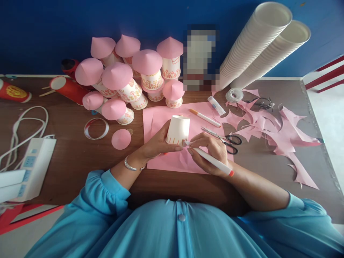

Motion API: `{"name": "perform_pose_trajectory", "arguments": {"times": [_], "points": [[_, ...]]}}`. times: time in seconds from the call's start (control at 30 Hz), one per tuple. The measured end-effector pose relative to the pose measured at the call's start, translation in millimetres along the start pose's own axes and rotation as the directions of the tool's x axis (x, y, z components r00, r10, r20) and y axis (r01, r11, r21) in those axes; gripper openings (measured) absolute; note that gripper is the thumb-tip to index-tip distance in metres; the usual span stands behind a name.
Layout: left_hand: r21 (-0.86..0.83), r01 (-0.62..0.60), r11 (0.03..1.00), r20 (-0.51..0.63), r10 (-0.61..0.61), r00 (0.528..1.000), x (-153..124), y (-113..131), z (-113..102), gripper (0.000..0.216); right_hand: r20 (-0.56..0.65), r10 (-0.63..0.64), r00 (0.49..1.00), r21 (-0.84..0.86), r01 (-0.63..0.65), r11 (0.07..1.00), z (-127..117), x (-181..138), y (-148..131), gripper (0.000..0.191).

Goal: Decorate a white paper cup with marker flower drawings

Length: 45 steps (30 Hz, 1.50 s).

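Note:
My left hand (161, 141) is wrapped round a white paper cup (178, 127), its fingers partly hidden behind it. Short orange lines run along the cup's lower edge. In my right hand (211, 150) is a white marker pen (215, 161) with an orange end; its tip meets the cup near the lower right edge. Beneath both hands lies pink paper (158, 157). A second marker (205, 118) with an orange-brown cap rests on that paper, beside black-handled scissors (221, 136).
Several decorated cups with pink cone roofs (117, 76) stand behind my left hand. Pink scraps (286, 132) spread at the right, below tall cup stacks (255, 43). A tape roll (96, 129), a pink cone (121, 139) and a power strip (37, 166) lie left.

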State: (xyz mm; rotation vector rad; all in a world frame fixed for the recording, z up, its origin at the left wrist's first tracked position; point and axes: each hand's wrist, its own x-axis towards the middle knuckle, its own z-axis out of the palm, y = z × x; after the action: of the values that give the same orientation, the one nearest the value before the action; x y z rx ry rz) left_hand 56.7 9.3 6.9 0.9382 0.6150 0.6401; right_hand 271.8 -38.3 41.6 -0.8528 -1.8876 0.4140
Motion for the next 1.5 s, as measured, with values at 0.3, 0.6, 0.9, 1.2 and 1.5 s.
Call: {"name": "perform_pose_trajectory", "arguments": {"times": [0.3,0.6,0.9,1.2,1.5], "points": [[-0.010,0.017,1.000,0.001,-0.017,1.000,-0.6,2.8,2.6,0.090,-0.005,0.007,1.000,0.007,-0.007,1.000,-0.9,-1.4,1.0,0.020],[0.001,0.010,1.000,-0.002,-0.010,1.000,-0.6,3.9,3.4,0.089,-0.015,0.021,1.000,0.025,-0.020,0.999,-0.1,-2.4,1.6,0.022],[-0.002,0.008,1.000,0.003,-0.008,1.000,-0.6,4.9,4.0,0.088,-0.011,0.015,1.000,0.015,-0.015,1.000,-0.3,-2.2,1.4,0.020],[-0.013,0.003,1.000,0.013,-0.002,1.000,-0.6,4.8,4.3,0.086,0.005,0.006,1.000,0.017,-0.006,1.000,-1.1,-1.4,0.9,0.020],[-0.003,-0.001,1.000,0.015,0.001,1.000,-0.4,4.8,4.2,0.084,0.000,0.009,1.000,0.010,-0.009,1.000,-0.7,-2.2,1.1,0.021]]}}
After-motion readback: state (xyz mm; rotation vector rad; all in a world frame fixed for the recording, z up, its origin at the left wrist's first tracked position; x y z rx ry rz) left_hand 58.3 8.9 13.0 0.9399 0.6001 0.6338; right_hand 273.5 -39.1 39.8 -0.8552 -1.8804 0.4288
